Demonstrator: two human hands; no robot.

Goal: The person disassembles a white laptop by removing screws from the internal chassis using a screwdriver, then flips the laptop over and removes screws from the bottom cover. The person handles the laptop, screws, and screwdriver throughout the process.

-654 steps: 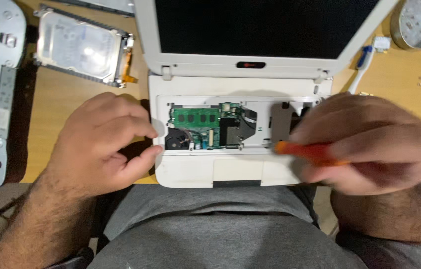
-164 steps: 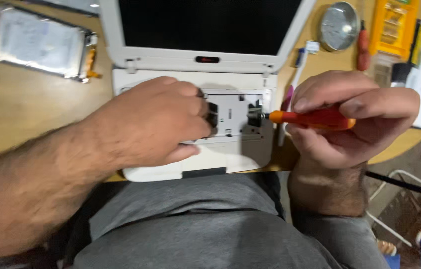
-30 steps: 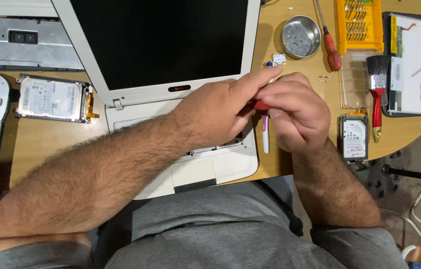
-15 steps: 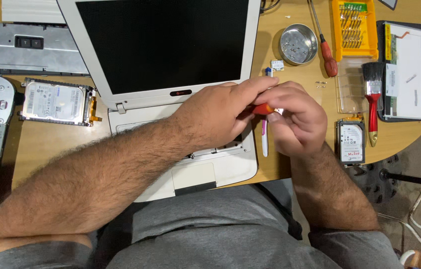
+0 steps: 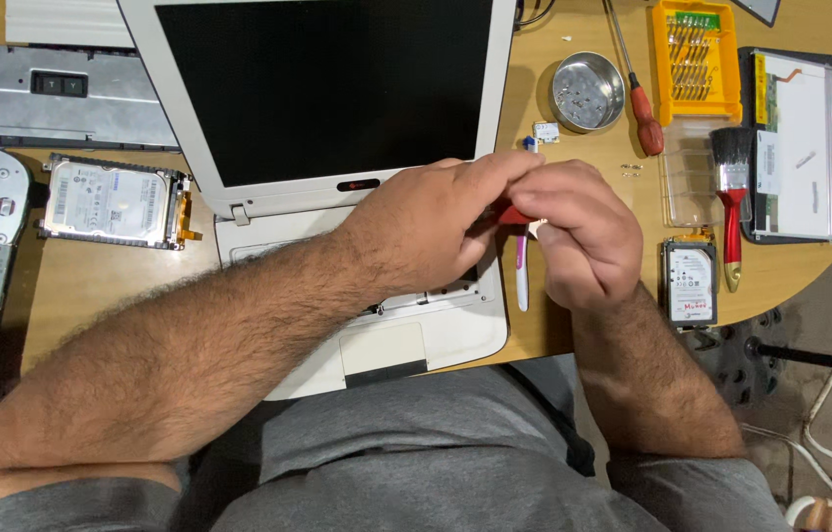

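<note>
Both forearms reach up from the lap and meet over the right edge of the white laptop. The left hand lies across the laptop base, its fingers curled and pinching the tip of a small red tool. The right hand is closed around the same red tool from the other side. A white and purple pen lies on the desk just under the hands. Farther away sit a round metal dish and a red brush.
</note>
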